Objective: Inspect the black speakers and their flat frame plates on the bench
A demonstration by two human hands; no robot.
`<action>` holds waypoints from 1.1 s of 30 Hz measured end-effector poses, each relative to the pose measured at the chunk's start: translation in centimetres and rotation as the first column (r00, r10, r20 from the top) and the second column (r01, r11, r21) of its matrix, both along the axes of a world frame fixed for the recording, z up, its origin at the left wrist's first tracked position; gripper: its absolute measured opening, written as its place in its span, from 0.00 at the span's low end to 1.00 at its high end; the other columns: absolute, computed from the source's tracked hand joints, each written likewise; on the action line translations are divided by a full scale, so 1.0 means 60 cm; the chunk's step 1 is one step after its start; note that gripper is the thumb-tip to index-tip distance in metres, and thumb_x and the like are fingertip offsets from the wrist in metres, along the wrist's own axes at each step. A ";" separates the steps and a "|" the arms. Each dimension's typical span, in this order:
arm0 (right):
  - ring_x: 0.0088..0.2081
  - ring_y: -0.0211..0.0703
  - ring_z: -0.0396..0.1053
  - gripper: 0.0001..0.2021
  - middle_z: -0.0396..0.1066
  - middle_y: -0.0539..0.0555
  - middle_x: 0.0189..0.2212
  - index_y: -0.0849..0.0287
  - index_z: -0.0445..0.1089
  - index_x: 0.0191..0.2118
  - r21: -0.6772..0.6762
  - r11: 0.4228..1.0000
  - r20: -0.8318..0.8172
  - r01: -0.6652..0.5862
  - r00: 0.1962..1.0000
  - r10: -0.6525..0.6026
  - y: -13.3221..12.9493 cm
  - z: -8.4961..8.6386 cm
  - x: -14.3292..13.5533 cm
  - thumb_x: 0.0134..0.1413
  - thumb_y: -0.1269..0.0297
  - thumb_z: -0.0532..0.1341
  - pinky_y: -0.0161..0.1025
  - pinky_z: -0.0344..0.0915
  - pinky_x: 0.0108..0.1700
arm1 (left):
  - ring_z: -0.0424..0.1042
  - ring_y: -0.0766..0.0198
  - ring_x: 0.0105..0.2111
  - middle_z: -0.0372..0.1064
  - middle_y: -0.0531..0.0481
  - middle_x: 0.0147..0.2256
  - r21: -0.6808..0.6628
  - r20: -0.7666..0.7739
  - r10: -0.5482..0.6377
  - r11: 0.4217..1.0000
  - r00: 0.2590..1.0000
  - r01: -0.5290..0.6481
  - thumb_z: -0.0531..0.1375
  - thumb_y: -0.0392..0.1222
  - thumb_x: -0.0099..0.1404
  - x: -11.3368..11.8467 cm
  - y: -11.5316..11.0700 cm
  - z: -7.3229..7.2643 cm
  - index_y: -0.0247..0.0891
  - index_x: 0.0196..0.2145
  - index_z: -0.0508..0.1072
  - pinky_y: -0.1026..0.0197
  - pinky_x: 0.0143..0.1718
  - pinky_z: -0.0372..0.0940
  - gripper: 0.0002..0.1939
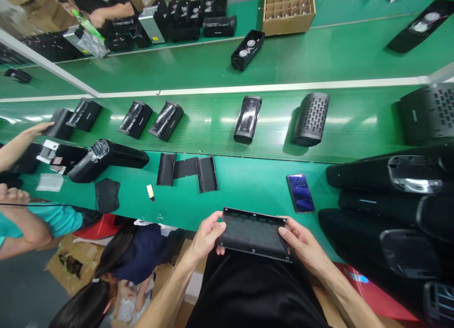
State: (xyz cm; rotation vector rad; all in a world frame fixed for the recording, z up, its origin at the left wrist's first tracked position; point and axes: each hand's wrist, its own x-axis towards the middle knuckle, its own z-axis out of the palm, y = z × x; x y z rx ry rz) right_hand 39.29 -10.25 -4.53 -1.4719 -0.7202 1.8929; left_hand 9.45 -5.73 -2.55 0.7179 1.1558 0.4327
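the near panel [253, 231] is plain black, the table [253, 179] green, the phone [301, 193] at right deep blue-violet. the farther belt [209, 122] is glossy green, its far rail [227, 88] white. one dark grey speaker [312, 119] at right carries rows of slots; the far carton [289, 27] is brown, gridded; the left shirt [56, 222] turquoise.

Matt black plastic panel [253, 234], glossy phone screen [301, 193], smooth green tabletop [248, 176].

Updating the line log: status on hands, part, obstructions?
Left hand, right hand gripping opposite ends of black panel. Hollow side faces camera. Phone on bench beyond, not blocking.
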 end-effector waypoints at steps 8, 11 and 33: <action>0.26 0.37 0.59 0.20 0.63 0.46 0.29 0.55 0.72 0.51 -0.013 0.999 -0.007 -0.031 0.999 0.031 -0.004 -0.014 0.005 0.66 0.44 0.63 0.34 0.60 0.28 | 0.68 0.66 0.12 0.68 0.58 0.18 0.006 0.009 -0.006 1.000 1.000 0.006 0.61 0.64 0.67 0.003 0.001 -0.006 0.37 0.50 0.65 0.70 0.12 0.60 0.28; 0.26 0.36 0.58 0.20 0.60 0.45 0.28 0.55 0.71 0.51 -0.015 0.999 -0.002 -0.034 0.999 0.034 -0.005 -0.016 0.006 0.66 0.45 0.63 0.34 0.60 0.28 | 0.68 0.66 0.12 0.69 0.57 0.18 0.000 0.009 -0.014 1.000 1.000 0.014 0.61 0.64 0.67 0.004 0.000 -0.006 0.37 0.50 0.64 0.70 0.12 0.60 0.28; 0.26 0.41 0.66 0.26 0.67 0.48 0.24 0.57 0.75 0.53 -0.046 0.999 0.040 0.017 0.999 -0.016 0.004 -0.010 0.005 0.59 0.41 0.67 0.37 0.67 0.32 | 0.70 0.66 0.14 0.69 0.58 0.19 0.037 0.096 -0.029 0.999 0.995 0.026 0.61 0.60 0.70 -0.005 -0.003 -0.017 0.35 0.53 0.65 0.70 0.14 0.63 0.26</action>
